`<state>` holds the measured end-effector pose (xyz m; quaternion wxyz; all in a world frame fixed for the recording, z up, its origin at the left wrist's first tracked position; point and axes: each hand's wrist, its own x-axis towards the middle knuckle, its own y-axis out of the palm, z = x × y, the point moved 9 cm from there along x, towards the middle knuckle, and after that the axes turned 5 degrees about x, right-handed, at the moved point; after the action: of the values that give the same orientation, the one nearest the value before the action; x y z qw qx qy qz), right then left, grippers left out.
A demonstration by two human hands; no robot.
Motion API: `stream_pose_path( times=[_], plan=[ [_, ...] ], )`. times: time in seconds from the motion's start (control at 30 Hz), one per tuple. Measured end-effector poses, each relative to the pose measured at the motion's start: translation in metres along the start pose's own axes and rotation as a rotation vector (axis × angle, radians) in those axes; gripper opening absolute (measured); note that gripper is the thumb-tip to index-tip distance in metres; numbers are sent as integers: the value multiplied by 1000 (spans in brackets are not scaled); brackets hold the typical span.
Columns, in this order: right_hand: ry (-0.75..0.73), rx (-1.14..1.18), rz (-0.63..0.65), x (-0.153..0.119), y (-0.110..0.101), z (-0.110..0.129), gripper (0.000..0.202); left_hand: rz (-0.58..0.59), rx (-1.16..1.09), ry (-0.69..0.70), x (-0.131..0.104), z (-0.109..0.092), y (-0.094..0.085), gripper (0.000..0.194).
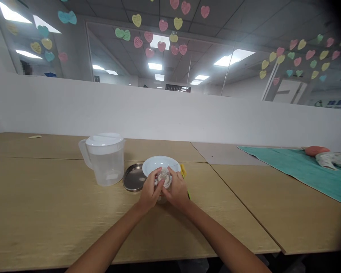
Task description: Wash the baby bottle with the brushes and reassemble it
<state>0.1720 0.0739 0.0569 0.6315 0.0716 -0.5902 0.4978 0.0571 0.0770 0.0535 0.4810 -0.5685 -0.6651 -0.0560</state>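
Both hands are closed around the top of a small baby bottle point(164, 177), which has a clear domed top and a white ring. My left hand point(150, 191) grips it from the left, fingertips on the dome and thumb at the front. From the right, my right hand point(177, 189) holds it the same way. The bottle's lower part is mostly hidden by my hands. Just behind it sits a white bowl point(152, 162). Beyond my right hand a yellow and green item point(183, 170) shows in part; its kind is hidden.
A lidded clear plastic pitcher point(108, 163) stands to the left, beside a round metal tray point(133, 181). At the right, a green cloth point(295, 167) bears a doll-like figure point(316, 151) in patterned clothing. A white wall point(130, 110) borders the wooden table point(59, 212) at the back.
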Motion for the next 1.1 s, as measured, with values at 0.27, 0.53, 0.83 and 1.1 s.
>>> stream_pose_path(
  times=[0.27, 0.53, 0.83, 1.1],
  plan=[
    [-97, -59, -93, -1, 2, 6, 56, -43, -8, 107, -1, 3, 6, 40],
    [-89, -66, -94, 4, -7, 11, 55, 72, 80, 136, -4, 11, 6, 53],
    [-83, 37, -143, 12, -32, 5, 56, 7, 30, 192, -3, 7, -7, 82],
    [63, 311, -41, 11, -9, -9, 45, 90, 209, 179, 1, 0, 14, 52]
  ],
)
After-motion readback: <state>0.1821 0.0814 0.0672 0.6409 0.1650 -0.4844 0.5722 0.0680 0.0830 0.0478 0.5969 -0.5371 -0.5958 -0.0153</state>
